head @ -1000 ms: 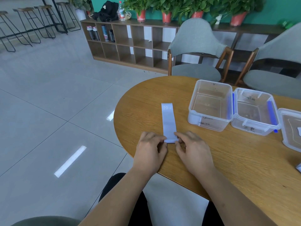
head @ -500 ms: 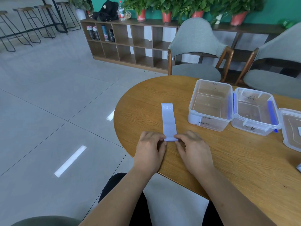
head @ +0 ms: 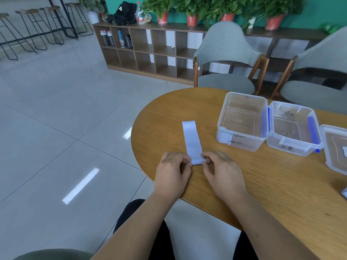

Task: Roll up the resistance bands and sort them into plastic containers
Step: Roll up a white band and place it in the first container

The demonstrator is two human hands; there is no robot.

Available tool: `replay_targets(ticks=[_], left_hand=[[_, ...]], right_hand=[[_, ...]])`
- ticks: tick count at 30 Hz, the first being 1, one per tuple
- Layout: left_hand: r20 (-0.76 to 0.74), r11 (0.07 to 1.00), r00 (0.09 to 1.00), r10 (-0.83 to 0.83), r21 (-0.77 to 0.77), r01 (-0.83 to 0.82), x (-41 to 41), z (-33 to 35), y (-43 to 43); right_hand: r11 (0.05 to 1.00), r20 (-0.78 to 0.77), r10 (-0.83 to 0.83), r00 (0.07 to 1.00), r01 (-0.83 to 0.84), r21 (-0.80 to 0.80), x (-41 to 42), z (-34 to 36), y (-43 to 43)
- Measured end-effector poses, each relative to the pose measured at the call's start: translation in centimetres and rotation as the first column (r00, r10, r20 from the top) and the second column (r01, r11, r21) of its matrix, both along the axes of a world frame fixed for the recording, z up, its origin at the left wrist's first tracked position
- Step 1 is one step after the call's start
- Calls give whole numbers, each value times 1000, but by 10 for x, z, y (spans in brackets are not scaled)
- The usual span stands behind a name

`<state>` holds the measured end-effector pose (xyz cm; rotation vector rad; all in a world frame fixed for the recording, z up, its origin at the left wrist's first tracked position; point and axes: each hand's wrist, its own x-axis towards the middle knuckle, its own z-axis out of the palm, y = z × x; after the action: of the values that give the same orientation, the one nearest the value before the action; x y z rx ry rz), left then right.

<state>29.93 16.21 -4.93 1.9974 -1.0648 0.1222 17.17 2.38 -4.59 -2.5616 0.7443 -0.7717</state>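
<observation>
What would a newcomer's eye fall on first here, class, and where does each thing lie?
First comes the pale resistance band marked 20 LB. It lies flat near the front edge of the wooden table, and the left hand and right hand pinch its near end. To the band's right stands an open clear plastic container, with a second container with blue clips beside it.

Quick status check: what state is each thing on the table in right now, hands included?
Pale lilac flat resistance band marked 20 LB: lying flat, mostly unrolled, near end pinched.
Left hand: pinches the band's near end.
Right hand: pinches the band's near end.
Large clear plastic container: open, lid off, looks empty.
Clear plastic container with blue clips: open, looks empty.
</observation>
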Motion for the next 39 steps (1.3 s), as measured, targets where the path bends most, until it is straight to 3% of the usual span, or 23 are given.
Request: replay_targets(ticks=[23,27,32,39], left_hand=[[19,1000,1000,8,-2,-8,0,-1,0],[30,1000,999,11,2,-11,1,-2,-1],[16,1000,1000,21,-6,-21,1,-3,-1],[-3,1000,1000,26,-16,-26,0,-2,-1]], right_hand=[[1000,-36,2,999,-2,-15,1,-1,-1],[1000,-28,-12,1000,11,-26,1,-2,0],[997,51,-6,999,2,75,1,2,0],[1000,36,2,999,-3,30,0,1,-1]])
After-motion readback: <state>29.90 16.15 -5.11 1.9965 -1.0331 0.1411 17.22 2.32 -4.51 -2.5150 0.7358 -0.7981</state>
